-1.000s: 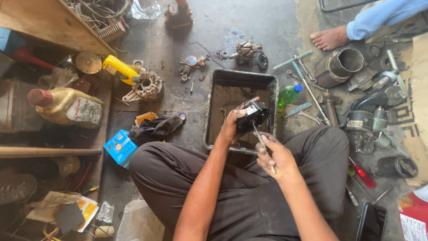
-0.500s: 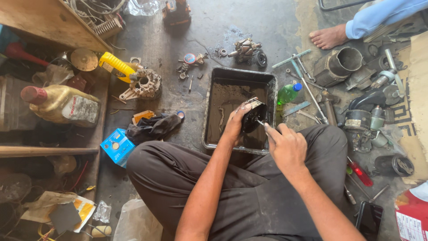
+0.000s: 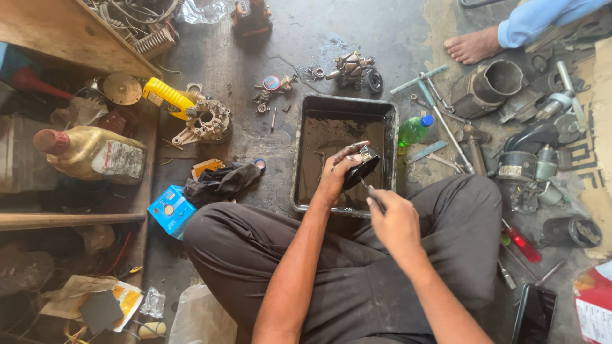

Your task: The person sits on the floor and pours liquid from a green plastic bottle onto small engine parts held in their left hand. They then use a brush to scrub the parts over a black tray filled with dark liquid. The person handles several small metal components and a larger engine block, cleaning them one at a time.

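Note:
My left hand (image 3: pixel 336 171) grips a small black, greasy motor part (image 3: pixel 362 167) over the near right corner of a black metal tray (image 3: pixel 305 127) holding dark oily liquid. My right hand (image 3: pixel 394 220) is just beside it, pinching a thin tool (image 3: pixel 371 193) whose tip touches the part. Both hands hover above my crossed legs in dark trousers (image 3: pixel 255 255).
A green bottle with blue cap (image 3: pixel 414 130) lies right of the tray. Metal housings and tools (image 3: pixel 510 127) crowd the right floor, near another person's bare foot (image 3: pixel 473 46). Left: oil bottle (image 3: pixel 92 153), yellow-handled tool (image 3: pixel 167 97), blue box (image 3: pixel 171 210), dark rag (image 3: pixel 223 180).
Both hands have shifted slightly toward me over the tray's near edge. The right hand, earlier lower with the tool angled down, now brings its tip against the part.

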